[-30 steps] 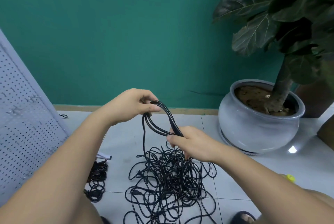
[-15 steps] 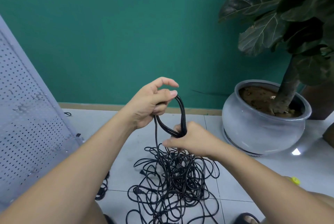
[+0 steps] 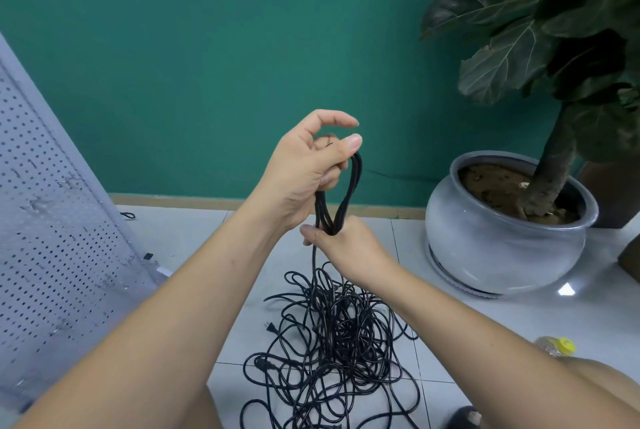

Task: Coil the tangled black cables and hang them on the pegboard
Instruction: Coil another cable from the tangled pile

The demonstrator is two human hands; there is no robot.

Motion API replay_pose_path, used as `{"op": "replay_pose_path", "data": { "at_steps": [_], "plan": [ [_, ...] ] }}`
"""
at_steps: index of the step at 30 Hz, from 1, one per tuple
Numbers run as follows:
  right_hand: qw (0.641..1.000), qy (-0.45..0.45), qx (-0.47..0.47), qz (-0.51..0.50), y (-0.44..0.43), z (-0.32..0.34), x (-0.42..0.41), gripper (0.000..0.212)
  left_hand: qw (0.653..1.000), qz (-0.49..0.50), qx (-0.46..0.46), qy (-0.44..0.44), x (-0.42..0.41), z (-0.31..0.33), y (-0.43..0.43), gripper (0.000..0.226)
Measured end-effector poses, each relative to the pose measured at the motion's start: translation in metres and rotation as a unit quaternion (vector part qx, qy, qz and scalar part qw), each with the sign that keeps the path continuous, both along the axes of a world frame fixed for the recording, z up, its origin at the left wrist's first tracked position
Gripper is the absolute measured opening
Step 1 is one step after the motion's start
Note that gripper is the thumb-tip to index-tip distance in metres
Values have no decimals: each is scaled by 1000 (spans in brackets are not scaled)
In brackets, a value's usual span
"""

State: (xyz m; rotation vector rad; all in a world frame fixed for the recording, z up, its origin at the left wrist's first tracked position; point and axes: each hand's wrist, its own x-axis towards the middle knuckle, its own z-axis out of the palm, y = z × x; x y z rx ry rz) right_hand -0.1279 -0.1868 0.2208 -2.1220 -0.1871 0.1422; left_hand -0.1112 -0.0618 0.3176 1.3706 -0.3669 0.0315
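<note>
A small coil of black cable (image 3: 350,191) hangs upright between my hands. My left hand (image 3: 304,169) grips the top of the loop, thumb over it and index finger lifted. Just below, my right hand (image 3: 341,245) pinches the bottom of the loop together. From there a single strand runs down into the tangled black cable pile (image 3: 332,349) on the tiled floor. The white pegboard (image 3: 52,238) leans at the left edge, well apart from both hands.
A large potted plant in a grey glazed pot (image 3: 502,245) stands at the right against the green wall. A yellow-capped bottle (image 3: 556,347) lies near my right knee. A small cable piece (image 3: 128,215) lies by the baseboard. A plug (image 3: 270,326) sticks out of the pile.
Both hands have risen and come closer together. The loop has narrowed from a wide slanted shape to a tight upright one. My left index finger has lifted off the cable.
</note>
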Motion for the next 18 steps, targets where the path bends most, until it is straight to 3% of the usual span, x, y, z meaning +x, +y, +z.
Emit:
{"op": "replay_pose_path", "data": {
  "at_steps": [6, 12, 18],
  "plan": [
    [1000, -17, 7, -11, 5, 2, 4, 38, 1000, 20, 17, -9, 7, 3, -6, 19],
    [996, -38, 73, -44, 15, -3, 3, 50, 999, 47, -20, -1, 11, 10, -13, 17],
    [989, 10, 147, 0, 16, 2, 1, 61, 997, 66, -24, -12, 14, 14, -14, 15]
  ]
}}
